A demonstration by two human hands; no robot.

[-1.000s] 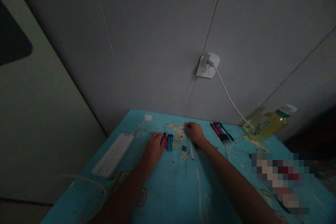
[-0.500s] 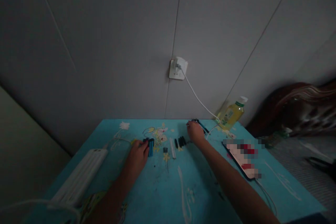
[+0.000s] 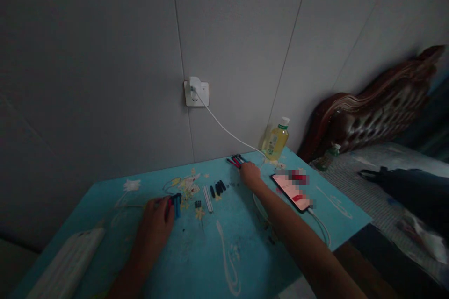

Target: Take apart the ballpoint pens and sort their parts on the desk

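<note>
On the left of the table, my left hand (image 3: pixel 157 219) curls its fingers against a row of blue pen barrels (image 3: pixel 177 206) with dark tops; something reddish shows at the fingertips. My right hand (image 3: pixel 250 175), at the table's far side, closes over the near ends of several red, blue and dark pens (image 3: pixel 235 161); its fingertips are partly hidden. Between the hands lie thin white pen refills (image 3: pixel 207 199), black grip-like pieces (image 3: pixel 218 188) and small dark pieces (image 3: pixel 198 204). Tiny grey bits (image 3: pixel 232 185) lie near my right hand.
A bottle of yellow drink (image 3: pixel 277 141) stands at the back right corner. A phone (image 3: pixel 291 191) on a cable lies right of my right forearm. The white charging cable (image 3: pixel 228 131) runs from the wall socket (image 3: pixel 196 94). A white power strip (image 3: pixel 68 261) is at left.
The view has turned to the right, showing more of the bed. My right hand has come over the near ends of the pens, whose red bodies now show. My left hand stays by the blue barrels.
</note>
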